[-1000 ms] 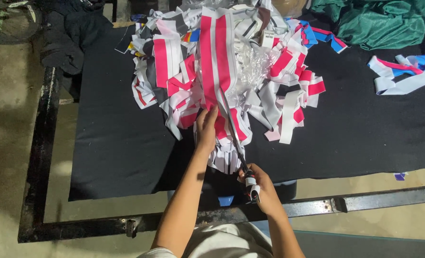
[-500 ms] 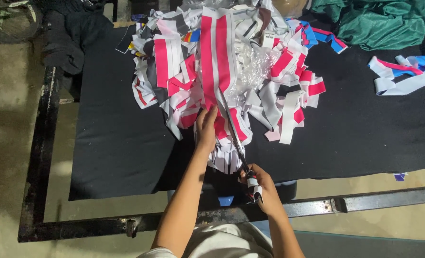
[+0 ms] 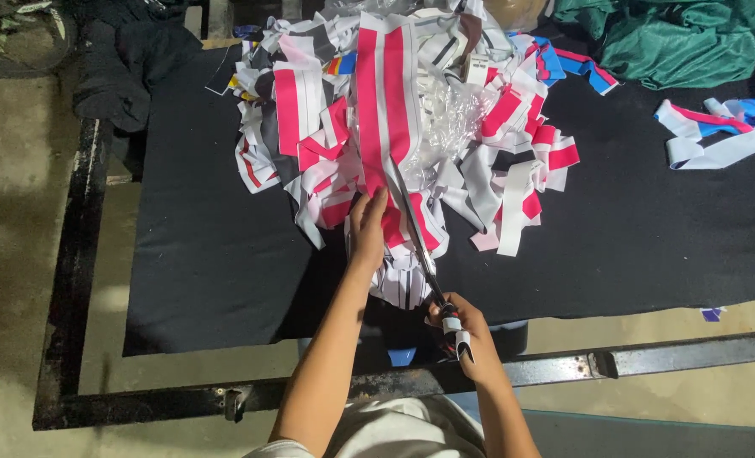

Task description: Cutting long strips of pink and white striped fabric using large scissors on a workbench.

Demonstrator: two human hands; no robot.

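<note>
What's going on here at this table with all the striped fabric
A person is cutting a long pink-and-white striped fabric strip with long metal scissors. The right hand works the scissor handles near the table's metal edge, while the left hand presses the strip flat beside the blades. It lies on a heap of cut striped scraps on a black cloth-covered table.

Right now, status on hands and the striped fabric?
Left hand flat on the pink-and-white striped strip. Right hand grips scissors, blades along the strip. Scrap pile crowds both sides.
</note>
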